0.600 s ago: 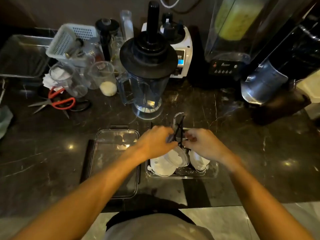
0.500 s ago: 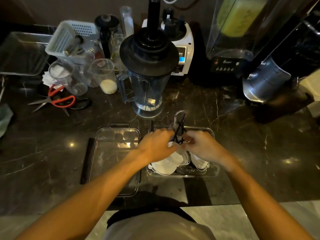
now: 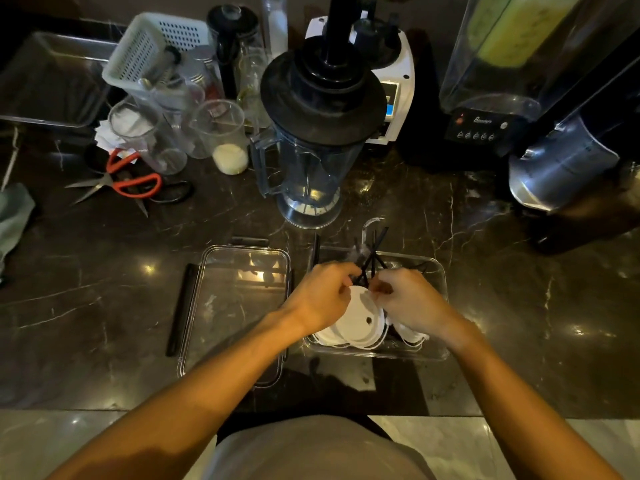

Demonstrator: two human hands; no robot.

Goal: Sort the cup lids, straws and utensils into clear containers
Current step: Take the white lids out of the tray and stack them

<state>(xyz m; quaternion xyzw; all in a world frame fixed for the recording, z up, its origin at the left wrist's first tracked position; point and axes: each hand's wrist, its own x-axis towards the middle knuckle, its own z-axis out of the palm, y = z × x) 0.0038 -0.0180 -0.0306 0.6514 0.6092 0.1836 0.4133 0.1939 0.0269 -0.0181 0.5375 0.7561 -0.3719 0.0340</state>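
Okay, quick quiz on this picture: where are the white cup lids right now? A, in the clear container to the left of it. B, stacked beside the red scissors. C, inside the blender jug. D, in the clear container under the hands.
D: the white cup lids lie in the clear container below the left hand and right hand, which meet at the black straws.

blender jar point(image 3: 313, 157) blocking behind, open counter point(image 3: 519, 299) right

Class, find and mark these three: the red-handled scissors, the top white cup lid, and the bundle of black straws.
red-handled scissors point(image 3: 136, 183), head view, on the red handle loop.
top white cup lid point(image 3: 363, 318), head view, on its flat face beside the hole.
black straws point(image 3: 375, 249), head view, on the stems above the hands.
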